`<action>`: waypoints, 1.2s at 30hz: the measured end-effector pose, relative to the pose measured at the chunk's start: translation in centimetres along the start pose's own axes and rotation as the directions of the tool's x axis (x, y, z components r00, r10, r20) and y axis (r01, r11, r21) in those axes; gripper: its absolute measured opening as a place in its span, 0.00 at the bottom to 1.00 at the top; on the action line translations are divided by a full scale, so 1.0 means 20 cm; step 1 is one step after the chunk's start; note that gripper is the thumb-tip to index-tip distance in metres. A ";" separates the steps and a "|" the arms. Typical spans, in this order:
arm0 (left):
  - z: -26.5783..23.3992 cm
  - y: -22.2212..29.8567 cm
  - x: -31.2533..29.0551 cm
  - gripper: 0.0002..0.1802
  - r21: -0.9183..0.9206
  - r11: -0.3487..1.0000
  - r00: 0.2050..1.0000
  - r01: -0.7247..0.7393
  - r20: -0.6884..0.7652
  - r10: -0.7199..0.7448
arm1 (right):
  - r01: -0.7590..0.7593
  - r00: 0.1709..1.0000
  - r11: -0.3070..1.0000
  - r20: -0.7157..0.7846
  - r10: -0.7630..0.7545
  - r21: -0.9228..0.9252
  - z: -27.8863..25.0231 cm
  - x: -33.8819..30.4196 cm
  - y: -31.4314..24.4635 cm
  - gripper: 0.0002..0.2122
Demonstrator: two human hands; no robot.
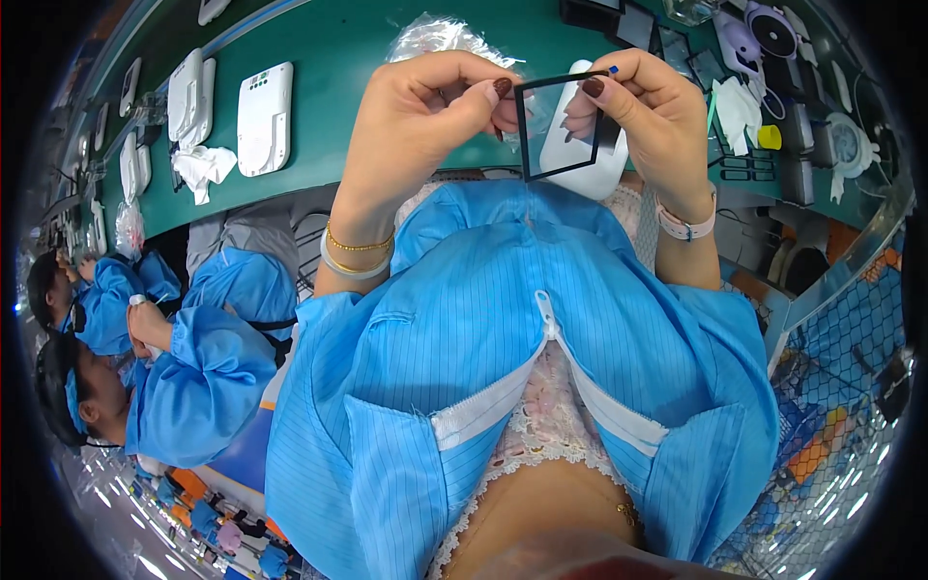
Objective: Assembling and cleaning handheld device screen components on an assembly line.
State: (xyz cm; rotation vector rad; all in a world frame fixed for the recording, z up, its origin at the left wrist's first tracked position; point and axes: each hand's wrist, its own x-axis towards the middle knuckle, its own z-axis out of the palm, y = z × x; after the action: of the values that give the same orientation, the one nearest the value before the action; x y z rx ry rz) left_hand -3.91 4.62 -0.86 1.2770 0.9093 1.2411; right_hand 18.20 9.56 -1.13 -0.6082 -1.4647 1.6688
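Observation:
A clear rectangular panel with a black border (543, 126) is held up between my two hands over the table's near edge. Its upper left edge meets the closed thumb and fingers of my left hand (425, 111). My right hand (657, 116) pinches the upper right corner, thumb in front and fingers behind, seen partly through the panel. A small blue tab (613, 70) sticks out at that corner. Behind and below the panel lies a rounded white device housing (594, 176), partly covered by it.
Crumpled clear plastic bags (449, 41) lie on the green table (333, 77) beyond my left hand. White housings (265, 118) and white cloth (205, 166) are at left. At right are dark panels (638, 29), a yellow roll (769, 136) and a purple device (739, 41). Co-workers (193, 387) sit at left.

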 end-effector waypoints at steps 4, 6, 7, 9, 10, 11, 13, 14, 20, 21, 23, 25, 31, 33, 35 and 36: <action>0.01 -0.04 0.00 0.10 -0.189 0.980 0.998 0.060 0.013 -0.058 | 0.067 0.997 0.995 0.038 -0.064 -0.079 -0.02 -0.02 0.01 0.06; 0.02 -0.03 0.00 0.10 -0.236 0.970 0.997 0.061 -0.024 -0.068 | 0.064 0.998 0.995 0.010 -0.064 -0.072 -0.04 -0.01 0.01 0.06; 0.02 -0.01 0.01 0.10 -0.207 0.977 0.999 0.052 -0.005 -0.054 | 0.065 0.998 0.995 0.010 -0.064 -0.071 -0.04 -0.01 0.01 0.06; 0.02 -0.01 0.01 0.10 -0.177 0.983 0.999 0.044 0.010 -0.043 | 0.044 0.999 0.997 0.019 -0.043 -0.070 -0.04 0.00 0.01 0.06; 0.02 -0.02 0.01 0.10 -0.148 0.988 0.999 0.040 0.018 -0.038 | 0.043 0.999 0.997 0.020 -0.042 -0.067 -0.04 0.00 0.01 0.06; 0.02 -0.02 0.02 0.10 -0.119 0.992 0.999 0.035 0.029 -0.032 | 0.047 0.999 0.996 0.019 -0.046 -0.073 -0.04 0.00 0.01 0.06; 0.01 -0.03 0.02 0.11 -0.127 0.991 0.999 0.034 0.044 -0.029 | 0.051 0.999 0.996 0.017 -0.050 -0.077 -0.05 0.01 0.01 0.06; 0.01 -0.03 0.02 0.12 -0.137 0.990 0.998 0.035 0.060 -0.027 | 0.057 0.998 0.996 0.029 -0.055 -0.068 -0.05 0.01 0.01 0.06; 0.04 -0.04 0.02 0.09 -0.247 0.956 0.987 0.159 0.021 -0.158 | 0.158 0.987 0.980 0.050 -0.153 -0.119 -0.02 -0.01 0.02 0.06; 0.04 -0.06 0.02 0.10 -0.401 0.876 0.963 0.267 0.089 -0.254 | 0.243 0.970 0.956 0.068 -0.234 -0.164 0.00 -0.01 0.02 0.06; 0.06 -0.11 0.03 0.11 -0.553 0.698 0.884 0.455 0.184 -0.430 | 0.331 0.942 0.911 0.150 -0.302 -0.246 -0.01 0.00 0.04 0.06; 0.06 -0.12 0.03 0.10 -0.578 0.706 0.905 0.409 0.159 -0.394 | 0.260 0.964 0.949 0.096 -0.246 -0.179 -0.02 0.00 0.06 0.06; 0.07 -0.15 0.06 0.08 -0.543 0.747 0.923 0.383 0.250 -0.292 | 0.415 0.910 0.883 0.115 -0.398 -0.222 -0.02 0.00 0.06 0.23; 0.06 -0.17 0.07 0.08 -0.524 0.747 0.912 0.410 0.256 -0.321 | 0.442 0.896 0.852 0.096 -0.433 -0.282 0.00 -0.03 0.05 0.20; 0.06 -0.18 0.05 0.07 -0.485 0.786 0.924 0.383 0.198 -0.328 | 0.463 0.884 0.723 0.203 -0.421 -0.514 -0.02 -0.05 0.06 0.14; 0.07 -0.18 0.04 0.07 -0.443 0.823 0.934 0.355 0.137 -0.329 | 0.534 0.840 0.650 0.251 -0.481 -0.541 -0.01 -0.03 0.04 0.10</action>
State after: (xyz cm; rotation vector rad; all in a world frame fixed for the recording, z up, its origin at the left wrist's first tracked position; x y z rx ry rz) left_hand -1.90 5.64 -4.17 0.7226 0.7063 1.0453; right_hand 18.47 9.11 -1.99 -0.3830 -2.0177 0.7800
